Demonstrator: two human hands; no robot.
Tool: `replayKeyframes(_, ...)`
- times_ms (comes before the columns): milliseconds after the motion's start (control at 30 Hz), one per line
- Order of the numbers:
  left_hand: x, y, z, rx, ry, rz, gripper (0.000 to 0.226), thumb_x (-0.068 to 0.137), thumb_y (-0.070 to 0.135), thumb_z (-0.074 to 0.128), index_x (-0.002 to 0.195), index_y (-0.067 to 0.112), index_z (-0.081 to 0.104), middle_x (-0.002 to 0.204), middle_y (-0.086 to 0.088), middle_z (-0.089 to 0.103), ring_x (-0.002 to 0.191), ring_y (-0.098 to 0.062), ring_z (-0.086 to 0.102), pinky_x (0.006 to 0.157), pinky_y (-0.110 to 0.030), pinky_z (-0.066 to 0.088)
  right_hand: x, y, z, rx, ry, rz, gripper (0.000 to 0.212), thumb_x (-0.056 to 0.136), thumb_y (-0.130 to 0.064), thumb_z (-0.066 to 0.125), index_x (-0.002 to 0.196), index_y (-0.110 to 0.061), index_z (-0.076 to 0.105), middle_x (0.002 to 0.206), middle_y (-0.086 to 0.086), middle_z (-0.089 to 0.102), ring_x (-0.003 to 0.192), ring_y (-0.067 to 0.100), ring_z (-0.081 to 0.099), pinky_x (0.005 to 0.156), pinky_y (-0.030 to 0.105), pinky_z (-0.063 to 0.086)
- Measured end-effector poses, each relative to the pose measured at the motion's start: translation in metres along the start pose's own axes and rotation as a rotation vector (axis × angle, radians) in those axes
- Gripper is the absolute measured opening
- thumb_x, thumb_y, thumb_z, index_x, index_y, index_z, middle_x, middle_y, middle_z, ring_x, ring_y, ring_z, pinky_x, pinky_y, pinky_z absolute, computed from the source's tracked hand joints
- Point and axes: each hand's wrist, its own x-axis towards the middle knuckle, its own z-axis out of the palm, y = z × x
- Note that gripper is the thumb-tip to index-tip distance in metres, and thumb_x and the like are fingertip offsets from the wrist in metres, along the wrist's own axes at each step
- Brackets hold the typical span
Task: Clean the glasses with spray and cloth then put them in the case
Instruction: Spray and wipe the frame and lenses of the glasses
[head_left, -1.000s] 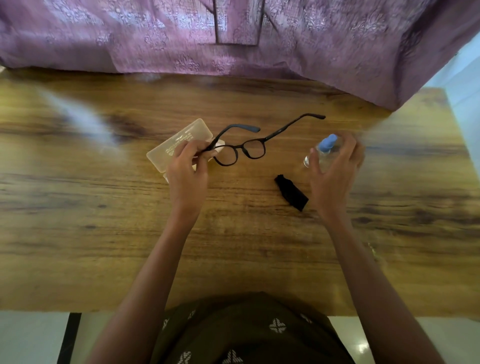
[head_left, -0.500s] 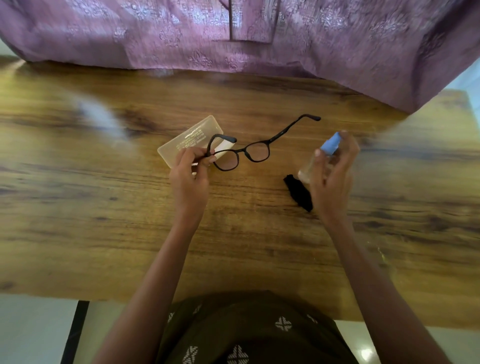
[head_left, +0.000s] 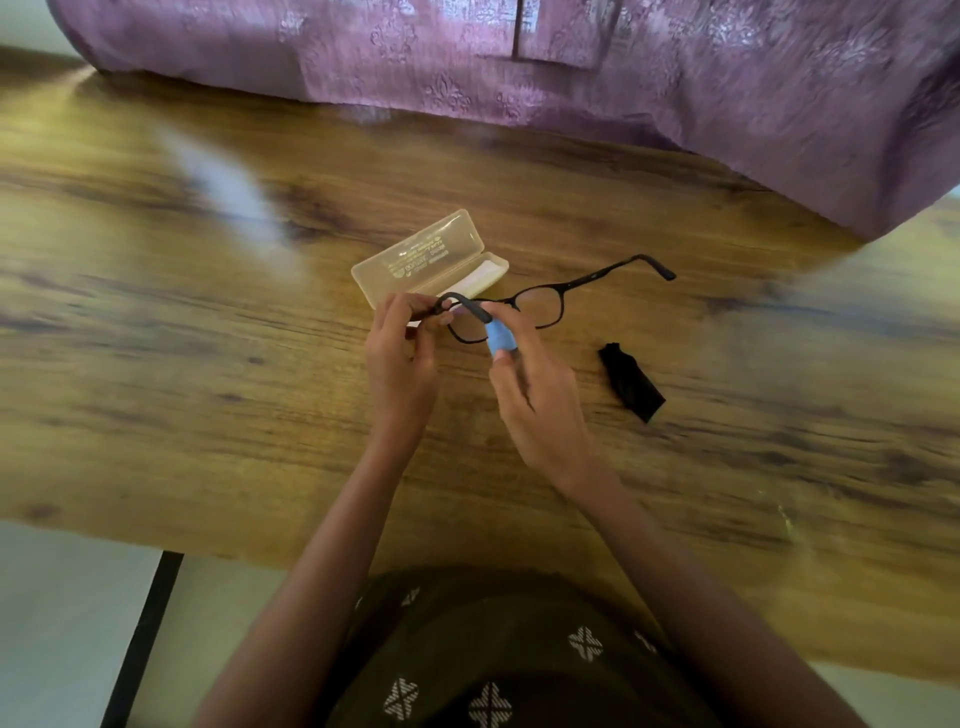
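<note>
The glasses (head_left: 540, 309) were pinched by one temple in the left grip (head_left: 400, 358) just before the open case (head_left: 415, 260), frame lying left-right, free temple pointing right. The spray bottle (head_left: 501, 336), clasped in the right grip (head_left: 535, 400), was tilted toward them.

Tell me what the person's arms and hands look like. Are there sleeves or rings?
Both arms are bare, with no sleeves in view. The left hand and right hand show no gloves, rings, watch or bracelet. Below them, the clothes are dark brown with small white crosses.
</note>
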Motion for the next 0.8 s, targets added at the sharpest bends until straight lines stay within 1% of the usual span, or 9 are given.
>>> replayKeyframes(100,-0.004,0.000,-0.002,-0.025,-0.005,0.002,0.012,0.089,-0.005,0.053,0.093,0.003,0.061,0.096,-0.007,0.064,0.091,-0.018,0.063,0.075,-0.019,0.047,0.004,-0.006,-0.001,-0.039,-0.017,0.005,0.047,0.092,-0.012,0.058,0.137,-0.020,0.047,0.062,-0.013,0.044,0.051,0.008,0.045,0.050,0.015,0.036)
replayKeyframes(200,-0.008,-0.002,-0.003,-0.027,0.002,0.010,0.015,0.087,-0.008,0.052,0.094,0.000,0.062,0.096,-0.007,0.063,0.087,-0.016,0.062,0.074,-0.015,0.045,0.003,-0.012,-0.002,-0.106,-0.028,-0.018,0.053,0.086,-0.011,0.066,0.134,-0.023,0.048,0.063,-0.007,0.046,0.051,0.011,0.046,0.049,0.016,0.039)
replayKeyframes(267,-0.009,-0.003,-0.005,-0.032,0.008,0.010,0.018,0.085,-0.009,0.052,0.096,-0.001,0.064,0.095,-0.002,0.060,0.085,-0.012,0.060,0.074,-0.015,0.045,0.002,-0.012,-0.001,-0.146,-0.032,-0.016,0.052,0.084,-0.009,0.067,0.130,-0.024,0.048,0.064,-0.004,0.048,0.052,0.015,0.048,0.048,0.018,0.039)
replayKeyframes(333,-0.010,-0.004,-0.006,-0.042,0.019,0.005,0.021,0.084,-0.011,0.055,0.096,0.001,0.065,0.096,0.002,0.059,0.088,-0.003,0.059,0.074,-0.014,0.045,0.000,-0.013,0.002,-0.170,-0.021,-0.002,0.051,0.083,-0.007,0.067,0.127,-0.025,0.048,0.065,-0.003,0.049,0.053,0.014,0.048,0.048,0.018,0.040)
replayKeyframes(367,-0.010,-0.003,-0.007,-0.046,0.025,-0.001,0.022,0.083,-0.012,0.056,0.096,0.002,0.066,0.096,0.003,0.059,0.090,0.003,0.057,0.074,-0.013,0.044,-0.001,-0.013,0.003,-0.174,-0.006,0.000,0.051,0.083,-0.006,0.068,0.126,-0.025,0.048,0.064,-0.004,0.048,0.052,0.013,0.047,0.048,0.018,0.040)
replayKeyframes(433,-0.010,-0.004,-0.007,-0.051,0.033,-0.008,0.023,0.083,-0.014,0.057,0.096,0.003,0.066,0.096,0.002,0.060,0.090,0.008,0.056,0.074,-0.009,0.042,-0.003,-0.014,0.005,-0.174,0.023,0.013,0.051,0.082,-0.006,0.068,0.126,-0.024,0.049,0.064,-0.009,0.046,0.050,0.009,0.046,0.048,0.016,0.039)
replayKeyframes(500,-0.010,-0.004,-0.008,-0.057,0.038,-0.013,0.023,0.083,-0.014,0.058,0.096,0.004,0.066,0.097,0.003,0.060,0.090,0.010,0.056,0.074,-0.008,0.041,-0.003,-0.014,0.007,-0.163,0.029,0.032,0.052,0.082,-0.008,0.069,0.128,-0.023,0.049,0.064,-0.015,0.042,0.049,0.007,0.046,0.048,0.013,0.037)
replayKeyframes(700,-0.009,-0.008,-0.012,-0.060,0.024,-0.019,0.021,0.084,-0.012,0.059,0.096,0.003,0.066,0.097,0.004,0.060,0.091,0.008,0.056,0.075,-0.010,0.044,-0.001,-0.018,0.013,-0.181,0.017,0.044,0.062,0.081,-0.016,0.076,0.133,-0.025,0.044,0.063,-0.016,0.034,0.050,0.005,0.043,0.049,0.013,0.033)
replayKeyframes(800,-0.008,-0.008,-0.012,-0.054,0.007,-0.006,0.022,0.083,-0.012,0.059,0.096,0.003,0.066,0.097,0.003,0.061,0.091,0.009,0.056,0.075,-0.009,0.043,-0.001,-0.020,0.016,-0.201,0.052,0.070,0.057,0.082,-0.013,0.074,0.130,-0.025,0.046,0.062,-0.014,0.038,0.048,0.006,0.044,0.048,0.013,0.034)
